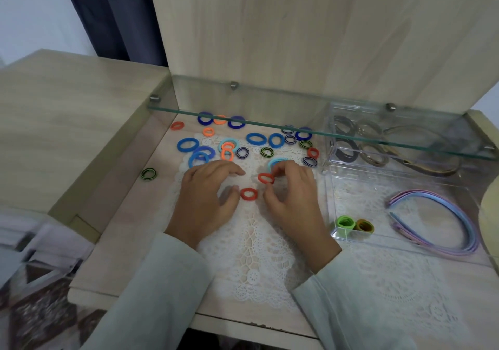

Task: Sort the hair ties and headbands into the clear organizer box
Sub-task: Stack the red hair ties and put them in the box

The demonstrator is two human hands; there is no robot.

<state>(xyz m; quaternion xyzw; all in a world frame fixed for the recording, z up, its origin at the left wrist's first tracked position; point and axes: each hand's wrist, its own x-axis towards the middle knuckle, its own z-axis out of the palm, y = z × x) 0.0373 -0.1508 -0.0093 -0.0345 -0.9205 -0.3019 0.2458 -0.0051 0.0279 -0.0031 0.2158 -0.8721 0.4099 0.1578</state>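
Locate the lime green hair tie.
Head view, right side: the lime green hair tie stands in the near left corner of the clear organizer box, beside a mustard hair tie and to the right of the right hand.

Counting left of the clear box (328, 195), I get four red ties (249, 193), four orange ties (208, 132), about ten blue ties (187, 144) across the shades, four purple-striped ties (242, 152) and three green-striped ties (148, 173). Inside the box: one green tie (345, 222), one mustard tie (364, 225), three pastel headbands (445, 251), I think. The back stacks are too blurred to count.
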